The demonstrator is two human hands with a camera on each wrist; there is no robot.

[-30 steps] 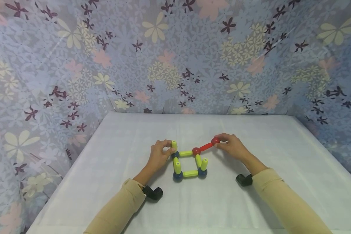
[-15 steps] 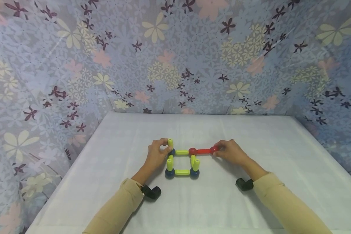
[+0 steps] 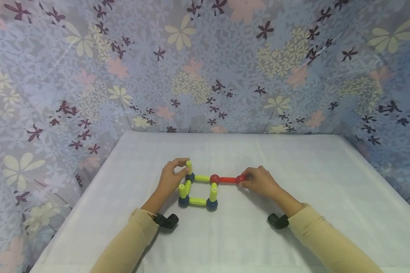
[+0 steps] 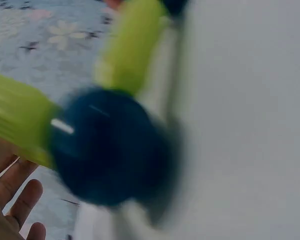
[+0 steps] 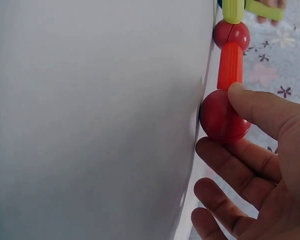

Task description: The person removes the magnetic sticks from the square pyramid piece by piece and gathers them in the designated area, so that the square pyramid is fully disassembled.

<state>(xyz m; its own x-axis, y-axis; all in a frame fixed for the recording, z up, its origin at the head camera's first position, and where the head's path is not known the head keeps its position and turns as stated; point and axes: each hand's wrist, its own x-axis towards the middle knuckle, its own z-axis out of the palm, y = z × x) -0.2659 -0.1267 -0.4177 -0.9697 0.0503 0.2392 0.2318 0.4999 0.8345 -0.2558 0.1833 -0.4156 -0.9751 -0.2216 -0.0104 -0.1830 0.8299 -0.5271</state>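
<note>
A square frame of yellow-green rods [image 3: 197, 202] and balls lies on the table. Blue balls [image 3: 183, 201] form three corners; a red ball [image 3: 214, 179] forms the far right one. Short yellow-green rods stand up from the blue corners. My left hand [image 3: 171, 178] pinches the upright rod [image 3: 189, 167] at the far left corner between thumb and fingers. From the red corner a red rod [image 3: 227, 180] runs right to a second red ball [image 5: 220, 117], which my right hand [image 3: 261, 182] pinches. A near blue ball [image 4: 110, 147] looms blurred in the left wrist view.
A white cloth covers the table [image 3: 246, 242]. Flowered fabric [image 3: 205, 68] rises behind it and at both sides. Black devices [image 3: 166, 221] are strapped at both wrists, close above the cloth.
Both hands have moved left, and the whole joined piece has slid left with them. The red rod, slanted away at first, has swung round into line with the frame's far side.
</note>
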